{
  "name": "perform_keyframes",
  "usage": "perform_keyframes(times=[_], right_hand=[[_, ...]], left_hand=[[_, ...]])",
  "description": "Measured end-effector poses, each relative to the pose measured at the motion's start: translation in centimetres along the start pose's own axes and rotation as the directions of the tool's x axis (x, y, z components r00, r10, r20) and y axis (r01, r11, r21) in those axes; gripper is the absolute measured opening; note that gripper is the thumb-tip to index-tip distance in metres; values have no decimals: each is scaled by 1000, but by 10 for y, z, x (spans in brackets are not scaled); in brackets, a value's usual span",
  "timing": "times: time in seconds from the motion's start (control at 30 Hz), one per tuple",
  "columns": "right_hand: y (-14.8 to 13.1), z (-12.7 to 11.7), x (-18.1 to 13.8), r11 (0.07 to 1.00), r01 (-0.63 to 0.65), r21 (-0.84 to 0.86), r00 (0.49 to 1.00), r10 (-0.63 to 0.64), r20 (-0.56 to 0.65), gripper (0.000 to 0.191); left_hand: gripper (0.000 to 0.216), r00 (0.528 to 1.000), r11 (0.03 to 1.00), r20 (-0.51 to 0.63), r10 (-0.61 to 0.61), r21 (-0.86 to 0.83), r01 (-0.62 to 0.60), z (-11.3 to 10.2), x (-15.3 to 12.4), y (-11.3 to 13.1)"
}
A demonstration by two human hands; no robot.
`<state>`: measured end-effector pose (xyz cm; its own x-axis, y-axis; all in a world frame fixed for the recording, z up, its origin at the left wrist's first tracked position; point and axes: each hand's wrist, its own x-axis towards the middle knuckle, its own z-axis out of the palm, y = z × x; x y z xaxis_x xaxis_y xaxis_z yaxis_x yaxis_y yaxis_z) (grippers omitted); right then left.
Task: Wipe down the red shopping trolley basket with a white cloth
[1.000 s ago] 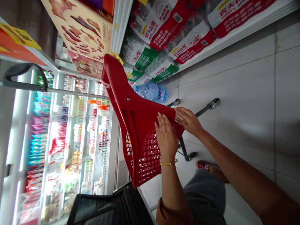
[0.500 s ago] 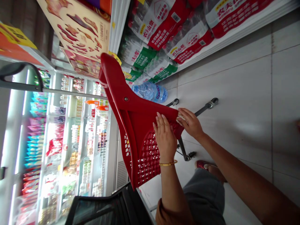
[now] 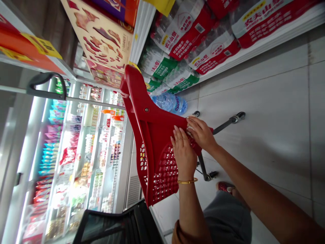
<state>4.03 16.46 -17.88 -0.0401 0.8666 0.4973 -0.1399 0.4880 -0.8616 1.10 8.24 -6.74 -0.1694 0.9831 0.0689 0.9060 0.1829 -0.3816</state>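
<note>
A red plastic shopping basket on wheels (image 3: 162, 118) appears tipped sideways in the view, its lattice side toward me. My left hand (image 3: 185, 154), wearing a gold bangle, lies flat against the basket's side with fingers stretched out, holding nothing. Just beside it, my right hand (image 3: 203, 134) presses a small pale cloth (image 3: 189, 130) onto the basket's solid red edge. Most of the cloth is hidden under the right fingers. A grey telescopic handle (image 3: 45, 86) extends from the basket toward the left.
Shrink-wrapped water bottles (image 3: 188, 30) line a low shelf at the top. A blue-tinted bottle pack (image 3: 170, 103) stands behind the basket. A lit display fridge (image 3: 83, 145) fills the left, a black crate-like object (image 3: 114, 225) the bottom. Tiled floor (image 3: 274, 118) spans the right.
My right hand has slid the cloth left along the basket edge, closer to my left hand. The left hand stays flat on the basket. The whole view has shifted slightly.
</note>
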Motion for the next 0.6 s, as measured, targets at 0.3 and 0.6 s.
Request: perform_keyframes(times=[0.3, 0.6], right_hand=[[21, -9, -19, 997, -37, -63, 998, 34, -53, 40], [-68, -6, 73, 987, 130, 92, 986, -119, -121, 45]], left_hand=[[82, 1000, 1000, -1, 21, -16, -21, 4, -3, -3], [83, 975, 991, -179, -130, -35, 125, 2, 0, -10]])
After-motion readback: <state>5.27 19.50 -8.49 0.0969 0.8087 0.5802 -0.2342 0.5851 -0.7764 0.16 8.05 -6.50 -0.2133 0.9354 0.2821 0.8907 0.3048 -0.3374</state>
